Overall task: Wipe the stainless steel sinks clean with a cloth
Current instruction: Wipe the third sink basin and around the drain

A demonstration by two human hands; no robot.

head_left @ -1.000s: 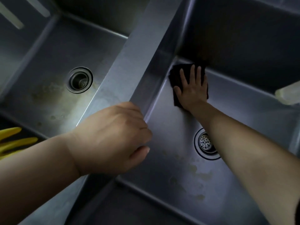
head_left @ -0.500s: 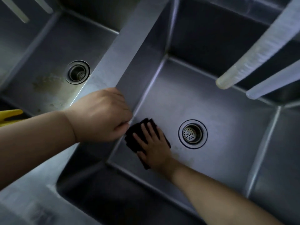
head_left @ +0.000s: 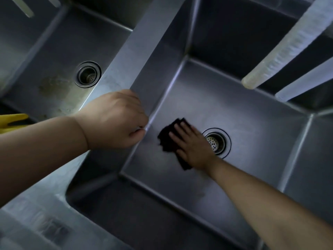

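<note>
Since the previous frame, the right hand [head_left: 193, 147] and black cloth [head_left: 170, 137] had shifted from the right sink's [head_left: 252, 127] near-left corner to frame centre, hand edge just beside the drain [head_left: 217, 142]. Fingers were spread flat, pressing the cloth to the sink floor. The left hand [head_left: 115, 121] stayed curled over the divider [head_left: 144, 51]. The left sink [head_left: 54, 56], upper left, held only brownish stains [head_left: 52, 85].

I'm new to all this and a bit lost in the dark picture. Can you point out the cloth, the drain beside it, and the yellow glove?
cloth [head_left: 166, 137], head view, bare dark part left of the fingers.
drain [head_left: 219, 141], head view, perforated strainer.
yellow glove [head_left: 12, 118], head view, fingertip at left edge.
</note>
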